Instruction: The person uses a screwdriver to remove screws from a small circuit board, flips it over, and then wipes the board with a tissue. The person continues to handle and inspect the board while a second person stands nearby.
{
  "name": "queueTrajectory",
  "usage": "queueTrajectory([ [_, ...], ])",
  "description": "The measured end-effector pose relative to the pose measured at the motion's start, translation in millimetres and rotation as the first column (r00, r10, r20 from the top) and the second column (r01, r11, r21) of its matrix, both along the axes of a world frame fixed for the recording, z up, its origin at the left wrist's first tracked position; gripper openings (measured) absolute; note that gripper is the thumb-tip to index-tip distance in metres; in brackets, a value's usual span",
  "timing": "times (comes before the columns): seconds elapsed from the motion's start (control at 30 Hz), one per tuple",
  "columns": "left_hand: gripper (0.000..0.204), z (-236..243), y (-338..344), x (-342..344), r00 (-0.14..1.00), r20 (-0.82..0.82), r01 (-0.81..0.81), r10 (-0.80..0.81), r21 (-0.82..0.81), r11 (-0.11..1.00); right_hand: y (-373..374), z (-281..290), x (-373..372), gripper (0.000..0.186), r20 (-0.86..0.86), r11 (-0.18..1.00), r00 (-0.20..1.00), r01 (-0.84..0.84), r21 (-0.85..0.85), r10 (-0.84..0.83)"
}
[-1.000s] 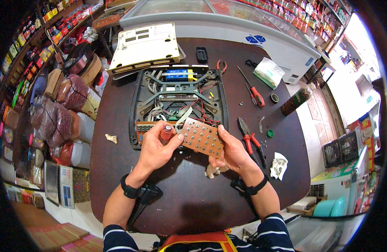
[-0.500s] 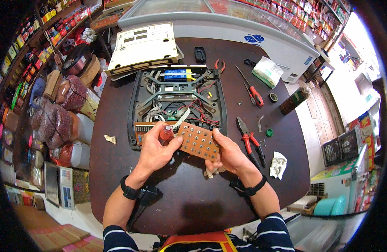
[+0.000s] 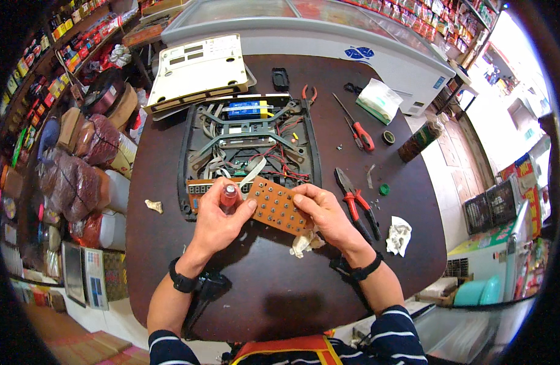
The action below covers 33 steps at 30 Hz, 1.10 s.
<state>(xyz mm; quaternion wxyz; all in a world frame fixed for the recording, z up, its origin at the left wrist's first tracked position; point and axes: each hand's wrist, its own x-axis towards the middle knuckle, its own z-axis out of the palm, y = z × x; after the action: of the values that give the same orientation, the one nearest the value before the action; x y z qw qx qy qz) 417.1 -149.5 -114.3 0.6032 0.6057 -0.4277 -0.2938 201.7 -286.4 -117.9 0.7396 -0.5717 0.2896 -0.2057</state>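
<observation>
In front of my chest I hold an orange-brown circuit board (image 3: 278,208) with rows of small push buttons, tilted above the table. My left hand (image 3: 218,220) pinches its left edge with the thumb on the face. The same hand has its fingers round a red screwdriver handle (image 3: 229,196), whose shaft is hidden. My right hand (image 3: 328,219) grips the board's right side, thumb on top. A pale ribbon cable (image 3: 253,173) shows behind the board. Beyond lies the opened dark device casing (image 3: 190,155), with wires, metal brackets, a blue-yellow battery-like block (image 3: 246,110) and a display board (image 3: 198,187).
Right of the casing on the dark table (image 3: 280,274) lie red-handled pliers (image 3: 356,204), a screwdriver (image 3: 364,137), a green cap (image 3: 384,189) and crumpled tissue (image 3: 399,236). A cream cover (image 3: 198,64) rests at the far left. A bottle (image 3: 421,139) stands at the right edge.
My right thumb has moved from the board's upper right corner further onto its face, and the fingers below its lower edge have drawn back. The whole view has shifted slightly.
</observation>
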Motion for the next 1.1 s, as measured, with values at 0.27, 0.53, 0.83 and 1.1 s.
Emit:
queueTrajectory([
  [0.27,0.028,2.5,6.0,-9.7,0.984,0.175,0.025,-0.023,-0.009,1.0,0.3,-6.4,-2.2,0.025,-0.165,0.859,0.975,0.044,-0.511,-0.148],
  [0.53,0.028,2.7,5.2,-8.4,0.97,0.242,0.002,0.007,-0.034,0.999,-2.7,-0.3,-4.3,0.029,-0.214,0.833,0.972,-0.038,-0.552,-0.098],
  [0.83,0.027,6.2,7.2,-3.6,0.969,0.243,0.03,-0.041,0.046,0.998,-4.6,13.8,-11.2,0.026,-0.261,0.818,0.965,-0.124,-0.562,-0.033],
  [1.1,0.047,35.5,16.5,12.8,0.895,0.335,0.198,-0.294,0.293,0.935,-0.2,22.4,-12.2,0.036,-0.324,0.763,0.946,-0.199,-0.615,-0.014],
])
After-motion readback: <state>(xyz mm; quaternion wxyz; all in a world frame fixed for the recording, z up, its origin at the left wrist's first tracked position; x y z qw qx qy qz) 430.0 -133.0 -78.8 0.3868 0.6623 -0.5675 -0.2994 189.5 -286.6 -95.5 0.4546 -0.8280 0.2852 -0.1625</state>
